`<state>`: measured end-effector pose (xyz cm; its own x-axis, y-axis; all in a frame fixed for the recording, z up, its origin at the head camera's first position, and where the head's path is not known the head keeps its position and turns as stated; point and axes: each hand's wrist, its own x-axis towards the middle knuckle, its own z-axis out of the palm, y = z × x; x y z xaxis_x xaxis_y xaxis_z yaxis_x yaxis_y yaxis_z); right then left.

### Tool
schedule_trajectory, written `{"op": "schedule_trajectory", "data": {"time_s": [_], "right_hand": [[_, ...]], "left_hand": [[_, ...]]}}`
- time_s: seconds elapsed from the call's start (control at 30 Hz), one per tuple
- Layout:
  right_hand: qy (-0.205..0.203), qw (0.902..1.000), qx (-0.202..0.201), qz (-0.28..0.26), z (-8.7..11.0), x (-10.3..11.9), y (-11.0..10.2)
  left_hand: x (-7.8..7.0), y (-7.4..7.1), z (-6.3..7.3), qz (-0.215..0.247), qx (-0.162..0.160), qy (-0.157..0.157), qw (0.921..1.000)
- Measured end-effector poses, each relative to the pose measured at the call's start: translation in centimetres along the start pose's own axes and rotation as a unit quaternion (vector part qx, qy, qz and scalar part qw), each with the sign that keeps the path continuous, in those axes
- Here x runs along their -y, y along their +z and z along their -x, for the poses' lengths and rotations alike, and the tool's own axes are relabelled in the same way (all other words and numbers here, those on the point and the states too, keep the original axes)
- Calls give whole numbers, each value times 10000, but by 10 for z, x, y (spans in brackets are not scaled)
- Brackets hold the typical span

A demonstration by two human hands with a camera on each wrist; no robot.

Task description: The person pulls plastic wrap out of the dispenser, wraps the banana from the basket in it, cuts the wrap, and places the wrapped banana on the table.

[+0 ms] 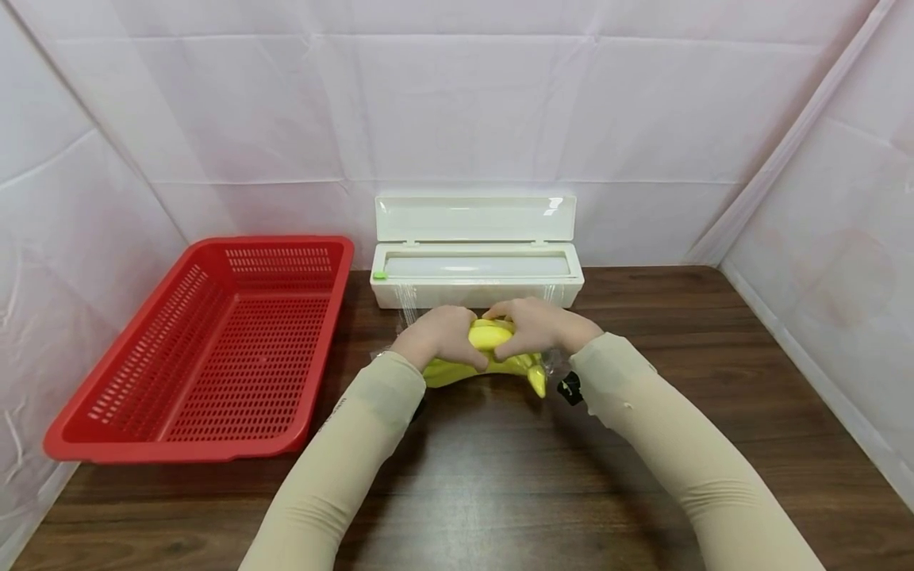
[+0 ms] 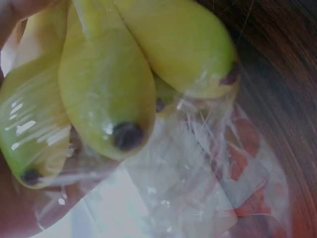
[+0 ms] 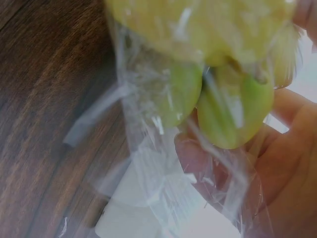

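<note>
A bunch of yellow bananas, greenish toward the dark tips, is between both hands just in front of a white cling film dispenser. My left hand grips it from the left, thumb on the near side. From the right, my right hand holds the same bunch with curled fingers. Clear cling film lies over the bananas and hangs loose past their tips in the left wrist view. Crumpled film also trails off the bunch in the right wrist view. The hands hide part of the bananas.
Left of the hands stands a red plastic basket with slotted walls. The dispenser's lid is raised, and a green slider sits at its left end. White cloth encloses the back and sides of the dark wooden table.
</note>
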<state>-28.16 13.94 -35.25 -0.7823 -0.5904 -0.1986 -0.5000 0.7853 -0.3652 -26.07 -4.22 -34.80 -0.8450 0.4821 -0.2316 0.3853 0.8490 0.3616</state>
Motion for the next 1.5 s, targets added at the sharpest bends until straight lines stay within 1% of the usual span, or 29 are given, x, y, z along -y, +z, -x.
{"op": "schedule_trajectory", "data": {"time_s": [0.17, 0.27, 0.43, 0.6, 0.67, 0.87, 0.97, 1.07, 1.13, 1.33, 1.5], "right_hand": [[-49, 10000, -20, 4, 2, 0, 0], [-86, 9999, -98, 108, 4, 0, 1], [-85, 9994, -228, 248, 9, -1, 3], [-132, 9996, -253, 83, 11, -3, 6], [-113, 9995, -293, 3, 11, -5, 7], [-246, 9985, -413, -278, 13, -9, 10], [-179, 9983, -395, -387, 16, -10, 11], [-130, 9984, -422, -356, 17, -10, 12], [-168, 9983, -478, -297, 17, -10, 13], [-353, 9967, -723, -73, 17, -11, 14], [-366, 9963, -782, -18, 17, -12, 15]], "left_hand": [[-1, 0, 1, -100, -110, 10, 9999], [-1, -1, 1, -99, -166, -3, 9998], [-1, -2, 1, -60, -171, 52, 9998], [-1, -3, 3, -172, -138, 46, 9997], [-1, -4, 4, -210, -180, -1, 9996], [-2, -3, 8, -132, -335, -60, 9993], [-2, -2, 10, -220, -361, -46, 9991], [-2, -2, 12, -323, -396, -17, 9987], [-2, -2, 13, -339, -400, -4, 9986], [2, 1, 13, -236, -403, 44, 9989], [4, 2, 14, -45, -489, 147, 9987]]}}
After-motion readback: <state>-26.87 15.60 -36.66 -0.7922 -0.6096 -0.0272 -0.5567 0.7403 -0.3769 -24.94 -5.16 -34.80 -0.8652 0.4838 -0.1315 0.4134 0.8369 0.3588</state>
